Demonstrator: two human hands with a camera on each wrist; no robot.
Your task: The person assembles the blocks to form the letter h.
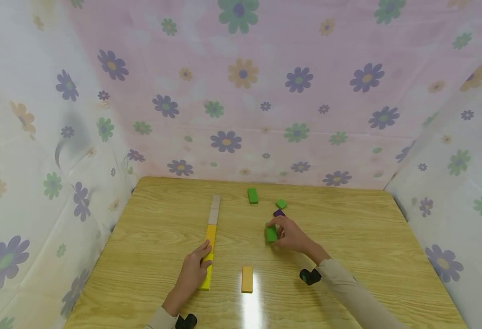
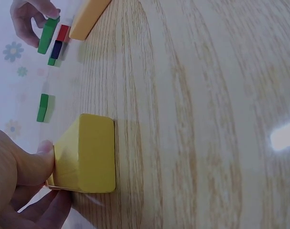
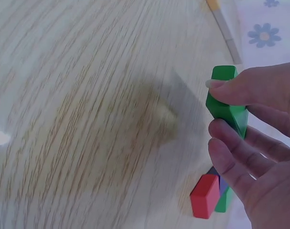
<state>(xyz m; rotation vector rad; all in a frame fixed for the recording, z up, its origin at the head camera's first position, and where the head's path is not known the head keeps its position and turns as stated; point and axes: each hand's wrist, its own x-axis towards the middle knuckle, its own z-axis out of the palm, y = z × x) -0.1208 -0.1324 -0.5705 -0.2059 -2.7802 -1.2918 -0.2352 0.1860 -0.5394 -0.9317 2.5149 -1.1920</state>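
My left hand [image 1: 191, 272] pinches a yellow block [image 2: 96, 152] in a straight row on the table, thumb on one side and fingers on the other. Two yellow blocks make up the near part of the row, and pale wooden blocks [image 1: 213, 215] continue it toward the back. Above the tabletop my right hand [image 1: 292, 235] grips a green block [image 3: 224, 107] between thumb and fingertips; its shadow falls on the wood. Close behind that hand are a red block [image 3: 204, 196], a dark purple block [image 1: 279, 213] and a small green block [image 1: 281, 204].
Between the hands, near the front, an orange block [image 1: 247, 279] lies flat. Another green block [image 1: 252, 196] lies toward the back edge. The wooden table [image 1: 348, 228] is bordered by flowered cloth [image 1: 261, 123] at the back and both sides.
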